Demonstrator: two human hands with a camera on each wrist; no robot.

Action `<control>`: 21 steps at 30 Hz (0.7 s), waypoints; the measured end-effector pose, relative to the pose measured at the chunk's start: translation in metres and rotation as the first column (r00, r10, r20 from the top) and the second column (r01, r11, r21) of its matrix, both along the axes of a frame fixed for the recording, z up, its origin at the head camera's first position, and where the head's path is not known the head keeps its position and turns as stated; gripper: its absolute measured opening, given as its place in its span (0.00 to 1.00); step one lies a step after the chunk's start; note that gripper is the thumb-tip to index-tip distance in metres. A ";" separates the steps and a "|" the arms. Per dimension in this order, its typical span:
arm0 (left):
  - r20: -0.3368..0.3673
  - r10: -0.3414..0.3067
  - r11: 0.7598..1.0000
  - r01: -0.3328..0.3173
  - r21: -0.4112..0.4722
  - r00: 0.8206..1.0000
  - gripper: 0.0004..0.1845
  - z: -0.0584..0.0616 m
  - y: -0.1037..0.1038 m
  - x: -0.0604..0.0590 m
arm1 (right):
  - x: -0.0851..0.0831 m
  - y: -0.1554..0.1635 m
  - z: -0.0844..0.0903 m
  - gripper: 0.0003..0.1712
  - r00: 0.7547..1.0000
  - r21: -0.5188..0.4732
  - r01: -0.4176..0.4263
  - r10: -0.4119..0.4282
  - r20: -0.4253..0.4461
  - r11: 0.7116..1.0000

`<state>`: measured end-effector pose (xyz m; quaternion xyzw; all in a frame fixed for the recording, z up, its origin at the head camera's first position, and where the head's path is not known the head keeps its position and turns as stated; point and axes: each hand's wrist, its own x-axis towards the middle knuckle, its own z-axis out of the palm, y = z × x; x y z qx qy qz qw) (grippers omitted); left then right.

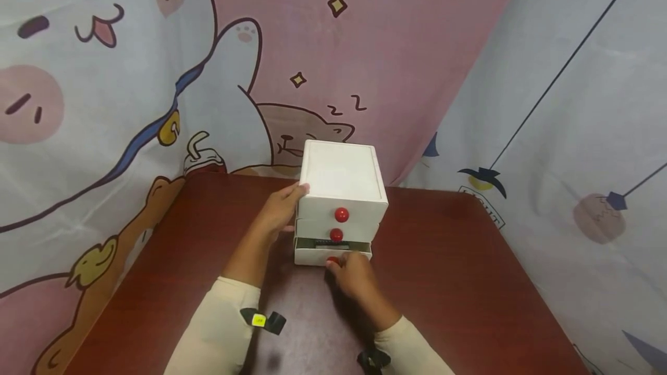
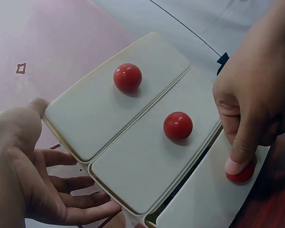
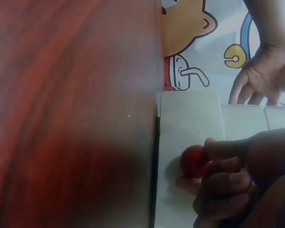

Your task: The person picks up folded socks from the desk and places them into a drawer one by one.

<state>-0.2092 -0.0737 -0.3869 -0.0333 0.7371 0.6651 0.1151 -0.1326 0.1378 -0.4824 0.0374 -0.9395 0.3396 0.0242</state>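
Note:
A small white drawer cabinet [image 1: 344, 169] with three drawers stands on the table, each front bearing a round red knob. My left hand [image 1: 278, 210] rests against its left side, the fingers extended and spread along the wall and the thumb at the upper edge. With my right hand [image 1: 355, 276] I pinch the lowest knob [image 2: 241, 172] between thumb and fingers. That bottom drawer [image 1: 310, 256] stands partly pulled out, and a greyish item [image 1: 332, 245] shows in its opening, mostly hidden. The top knob [image 2: 128, 78] and middle knob [image 2: 178, 126] are untouched, their drawers closed.
The cabinet stands toward the back of a dark red-brown table [image 1: 448, 271]. Behind the table hangs a cartoon-printed cloth [image 1: 417, 28], with more cloth at both sides. Straps with small devices [image 1: 263, 320] sit on both sleeved forearms.

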 end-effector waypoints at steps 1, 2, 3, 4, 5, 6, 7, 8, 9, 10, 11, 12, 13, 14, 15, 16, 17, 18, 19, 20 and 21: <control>-0.002 -0.002 1.000 0.002 -0.002 1.000 0.39 0.001 0.000 0.000 | -0.001 0.000 0.000 0.26 1.000 0.002 0.003 -0.003 -0.007 1.000; -0.002 -0.004 1.000 0.004 -0.001 1.000 0.39 0.001 0.001 0.000 | -0.003 0.000 -0.001 0.26 1.000 0.004 0.006 -0.006 -0.012 1.000; -0.001 -0.004 1.000 0.004 -0.001 1.000 0.39 0.002 0.001 0.000 | -0.004 0.000 -0.001 0.26 1.000 0.007 0.009 -0.009 -0.015 1.000; -0.001 -0.003 1.000 0.003 0.000 1.000 0.39 0.003 0.001 0.000 | -0.005 0.000 -0.001 0.26 1.000 0.006 0.012 -0.011 -0.016 1.000; -0.003 -0.003 1.000 0.003 -0.001 1.000 0.39 0.004 0.001 0.000 | -0.006 0.000 -0.002 0.26 1.000 0.002 0.013 -0.013 -0.018 1.000; -0.004 -0.002 1.000 0.002 -0.001 1.000 0.39 0.005 0.001 0.000 | -0.007 0.000 -0.002 0.26 1.000 0.001 0.012 -0.012 -0.019 1.000; -0.004 -0.001 1.000 0.001 0.000 1.000 0.39 0.006 0.001 0.000 | -0.009 0.000 -0.002 0.26 1.000 0.002 0.012 -0.012 -0.023 1.000; -0.002 0.002 1.000 -0.002 0.001 1.000 0.39 0.007 0.001 0.000 | -0.010 0.000 -0.003 0.26 1.000 0.002 0.014 -0.014 -0.022 1.000; -0.001 0.006 1.000 -0.006 0.001 1.000 0.39 0.008 0.001 0.001 | -0.011 0.000 -0.003 0.25 1.000 -0.001 0.016 -0.016 -0.021 1.000; -0.002 0.009 1.000 -0.009 -0.001 1.000 0.39 0.008 0.001 0.001 | -0.012 0.000 -0.003 0.25 1.000 -0.004 0.018 -0.018 -0.021 1.000; -0.001 0.011 1.000 -0.011 -0.003 1.000 0.38 0.008 0.000 0.001 | -0.013 0.000 -0.003 0.25 1.000 -0.006 0.021 -0.021 -0.017 1.000; -0.001 0.010 1.000 -0.010 -0.005 1.000 0.38 0.008 0.000 0.001 | -0.014 0.000 -0.003 0.24 1.000 -0.006 0.025 -0.025 -0.014 1.000; -0.002 0.009 1.000 -0.009 -0.008 1.000 0.38 0.008 0.000 0.001 | -0.015 0.000 -0.003 0.23 1.000 -0.009 0.029 -0.029 -0.009 1.000; -0.002 0.008 1.000 -0.008 -0.011 1.000 0.38 0.007 0.000 0.001 | -0.016 0.000 -0.003 0.23 0.999 -0.010 0.032 -0.032 -0.004 0.999; -0.002 0.006 1.000 -0.006 -0.014 1.000 0.38 0.007 0.000 0.001 | -0.017 0.000 -0.003 0.22 0.999 -0.010 0.033 -0.033 -0.001 0.999; -0.002 0.005 1.000 -0.005 -0.015 1.000 0.38 0.007 0.000 0.001 | -0.018 0.001 -0.004 0.22 0.999 -0.008 0.033 -0.033 -0.002 0.999; -0.002 0.005 1.000 -0.005 -0.014 1.000 0.39 0.007 0.000 0.001 | -0.018 0.001 -0.004 0.22 0.999 -0.005 0.033 -0.033 -0.004 0.999; -0.003 0.006 1.000 -0.006 -0.013 1.000 0.39 0.007 0.000 0.001 | -0.019 0.001 -0.004 0.22 0.999 -0.005 0.032 -0.032 -0.006 0.999; -0.005 0.008 1.000 -0.008 -0.013 1.000 0.39 0.007 0.000 0.001 | -0.020 0.001 -0.004 0.22 0.999 -0.007 0.030 -0.030 -0.010 1.000; -0.008 0.008 1.000 -0.008 -0.015 1.000 0.39 0.007 0.000 0.001 | -0.020 0.001 -0.004 0.22 1.000 -0.004 0.027 -0.027 -0.015 1.000; -0.009 0.008 1.000 -0.008 -0.015 1.000 0.39 0.007 0.000 0.001 | -0.021 0.000 -0.004 0.22 1.000 -0.002 0.026 -0.026 -0.018 1.000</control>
